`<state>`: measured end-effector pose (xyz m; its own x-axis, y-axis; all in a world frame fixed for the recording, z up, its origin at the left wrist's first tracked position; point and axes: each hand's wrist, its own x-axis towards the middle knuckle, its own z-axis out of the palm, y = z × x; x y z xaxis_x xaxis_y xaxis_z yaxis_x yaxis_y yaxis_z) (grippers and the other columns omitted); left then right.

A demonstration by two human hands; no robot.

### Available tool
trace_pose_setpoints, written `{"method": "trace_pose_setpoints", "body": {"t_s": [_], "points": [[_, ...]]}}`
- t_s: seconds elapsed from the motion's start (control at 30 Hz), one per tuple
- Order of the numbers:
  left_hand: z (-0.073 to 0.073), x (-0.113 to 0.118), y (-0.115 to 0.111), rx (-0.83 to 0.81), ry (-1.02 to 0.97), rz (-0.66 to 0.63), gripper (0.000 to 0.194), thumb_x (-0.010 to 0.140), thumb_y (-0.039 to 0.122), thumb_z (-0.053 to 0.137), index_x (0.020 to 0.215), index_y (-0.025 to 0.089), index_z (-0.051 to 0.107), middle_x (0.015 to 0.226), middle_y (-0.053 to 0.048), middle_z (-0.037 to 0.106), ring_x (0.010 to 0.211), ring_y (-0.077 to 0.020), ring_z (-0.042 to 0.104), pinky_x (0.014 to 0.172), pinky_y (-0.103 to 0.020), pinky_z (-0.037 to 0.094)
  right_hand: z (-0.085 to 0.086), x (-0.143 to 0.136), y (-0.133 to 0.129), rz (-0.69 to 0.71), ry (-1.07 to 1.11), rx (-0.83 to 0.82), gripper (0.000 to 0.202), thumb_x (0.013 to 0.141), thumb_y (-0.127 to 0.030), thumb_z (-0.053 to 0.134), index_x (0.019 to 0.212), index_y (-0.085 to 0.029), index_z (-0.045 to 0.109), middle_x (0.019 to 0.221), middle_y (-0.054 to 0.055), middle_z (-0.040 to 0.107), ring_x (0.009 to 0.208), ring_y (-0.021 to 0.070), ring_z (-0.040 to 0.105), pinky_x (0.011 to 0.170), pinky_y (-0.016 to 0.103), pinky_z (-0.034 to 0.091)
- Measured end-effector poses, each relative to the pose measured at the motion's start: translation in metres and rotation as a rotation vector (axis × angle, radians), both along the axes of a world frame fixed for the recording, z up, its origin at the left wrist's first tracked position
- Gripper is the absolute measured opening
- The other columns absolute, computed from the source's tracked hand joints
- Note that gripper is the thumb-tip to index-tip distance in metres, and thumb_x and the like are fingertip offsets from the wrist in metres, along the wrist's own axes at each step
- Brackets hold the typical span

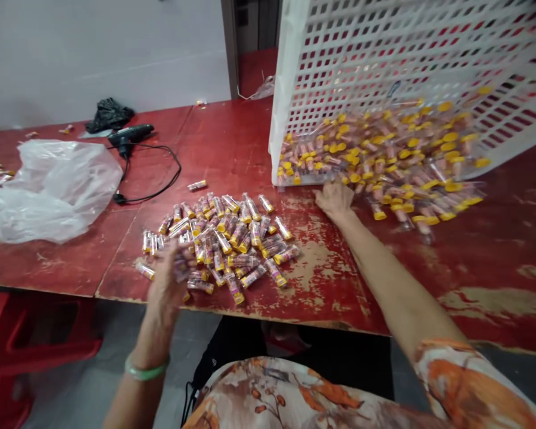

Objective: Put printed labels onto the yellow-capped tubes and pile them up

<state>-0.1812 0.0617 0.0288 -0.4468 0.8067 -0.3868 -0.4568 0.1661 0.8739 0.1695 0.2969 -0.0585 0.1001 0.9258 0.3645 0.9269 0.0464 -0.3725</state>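
A pile of small clear-wrapped tubes with yellow ends (223, 235) lies on the red table in front of me. At its left front edge is my left hand (163, 286), smeared by motion, with a few blurred purplish tubes (184, 265) closed in its fingers. My right hand (336, 199) reaches to the front lip of the tipped white crate, touching the near edge of a larger heap of yellow-capped pink tubes (384, 158). Its back faces me, and the fingertips are too hidden to show any grip. This heap spills out of the crate onto the table.
The white plastic crate (290, 89) stands on its side at the right. A crumpled translucent bag (53, 190), a black corded heat gun (129, 136) and a black plastic bag (109, 115) lie left. One loose tube (197, 185) sits behind the pile. A red stool (40, 339) is below.
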Motion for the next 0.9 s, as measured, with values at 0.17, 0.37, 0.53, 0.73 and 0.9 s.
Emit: {"method": "trace_pose_setpoints", "body": {"t_s": [0.17,0.37,0.53,0.73,0.9], "points": [[-0.013,0.079,-0.010,-0.060,-0.373,-0.313,0.024,0.062,0.018,0.075,0.083,0.012,0.068,0.072,-0.008,0.069,0.065,-0.0184,0.065,0.066,-0.030,0.055,-0.013,0.010,0.008,-0.069,0.477,-0.002,0.007,0.068,-0.015,0.058,0.065,-0.009,0.057,0.081,0.019,0.064,0.089,0.0262,0.061,0.079,0.040,0.040],[-0.029,0.102,-0.014,-0.037,-0.310,-0.320,0.031,0.061,0.025,0.081,0.084,0.010,0.068,0.078,-0.011,0.072,0.069,-0.0217,0.070,0.069,-0.033,0.056,-0.007,0.031,-0.039,0.090,0.796,-0.018,0.023,0.077,-0.032,0.047,0.058,-0.018,0.048,0.063,0.002,0.056,0.056,0.0072,0.049,0.053,0.023,0.038],[-0.032,0.116,-0.013,-0.085,-0.312,-0.284,0.037,0.053,0.022,0.086,0.083,0.011,0.068,0.074,-0.007,0.072,0.063,-0.0190,0.068,0.061,-0.031,0.057,0.008,0.007,-0.127,0.368,1.519,-0.215,0.017,0.070,-0.036,0.046,0.064,-0.020,0.046,0.069,0.004,0.052,0.054,0.0092,0.043,0.042,0.021,0.036],[-0.034,0.132,-0.013,-0.093,-0.252,-0.202,0.051,0.044,0.017,0.088,0.090,0.011,0.067,0.082,-0.007,0.073,0.064,-0.0167,0.067,0.058,-0.026,0.055,0.025,-0.043,-0.190,0.490,1.932,-0.459,0.011,0.071,-0.030,0.049,0.072,-0.019,0.049,0.073,0.002,0.042,0.053,0.0092,0.034,0.037,0.019,0.032],[-0.032,0.133,-0.013,-0.121,-0.246,-0.226,0.057,0.045,0.018,0.088,0.097,0.012,0.065,0.089,-0.009,0.073,0.069,-0.0195,0.068,0.058,-0.029,0.056,0.032,-0.051,-0.204,0.515,1.866,-0.465,0.015,0.076,-0.032,0.050,0.083,-0.021,0.055,0.079,0.004,0.049,0.057,0.0109,0.040,0.036,0.020,0.032]]}}
